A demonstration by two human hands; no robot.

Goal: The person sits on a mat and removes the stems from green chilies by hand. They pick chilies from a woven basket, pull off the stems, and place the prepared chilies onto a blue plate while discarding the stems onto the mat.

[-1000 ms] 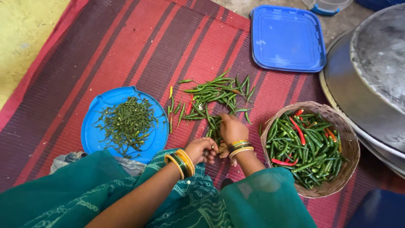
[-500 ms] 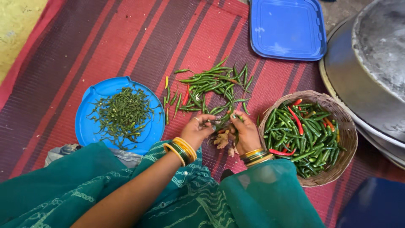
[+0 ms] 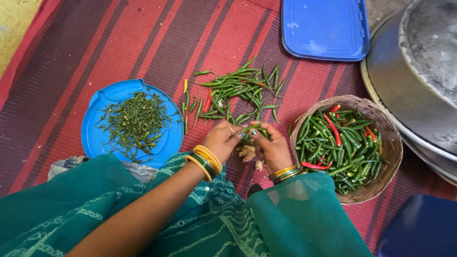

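My left hand (image 3: pixel 222 139) and my right hand (image 3: pixel 272 146) meet over the striped red mat, both pinching one green chilli (image 3: pixel 251 128) between their fingertips. Just beyond them lies a loose pile of green chillies (image 3: pixel 236 93) with a red and a yellow one among them. To the right stands a woven basket (image 3: pixel 389 143) full of green and red chillies. To the left a round blue lid (image 3: pixel 97 135) carries a heap of green stems (image 3: pixel 135 123). Pieces of ginger (image 3: pixel 247 153) lie under my hands.
A rectangular blue lid (image 3: pixel 324 28) lies at the back. Large metal pans (image 3: pixel 419 81) fill the right side. A dark blue container (image 3: pixel 421 231) sits at the bottom right. My green clothing (image 3: pixel 190 219) covers the near edge of the red mat (image 3: pixel 119 43).
My hands have drawn together between the pile and the basket and now pinch a single chilli. The view has shifted slightly left.
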